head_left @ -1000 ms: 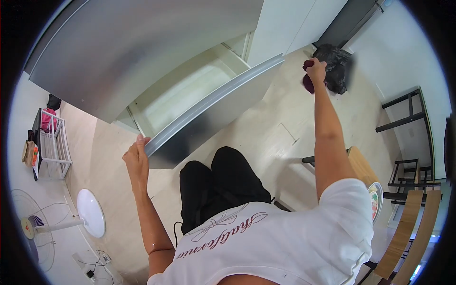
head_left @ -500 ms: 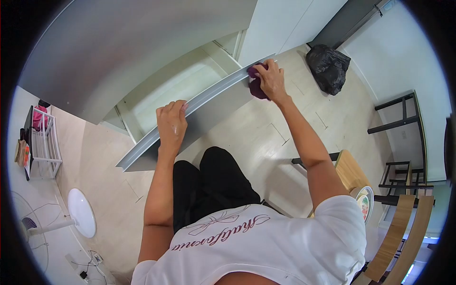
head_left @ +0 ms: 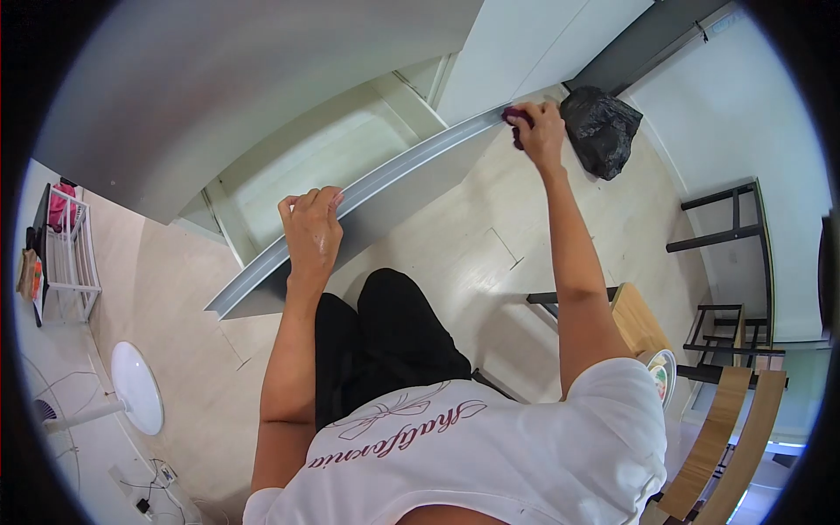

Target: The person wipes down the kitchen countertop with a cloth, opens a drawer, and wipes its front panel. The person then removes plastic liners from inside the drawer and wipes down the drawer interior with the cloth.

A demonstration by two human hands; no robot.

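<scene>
An open drawer with a pale, bare interior juts out from the grey cabinet. My left hand is closed over the top edge of its metallic front, left of the middle. At the far right end of that front, my right hand grips a dark purple cloth, which touches the corner of the edge. Part of the cloth is hidden by my fingers.
A black plastic bag lies on the floor right of my right hand. A wooden stool stands by my right arm. At the left are a white fan and a white rack.
My right hand moved with the cloth from near the bag to the drawer front, then along to its right end. My left hand shifted from the front's left end toward its middle.
</scene>
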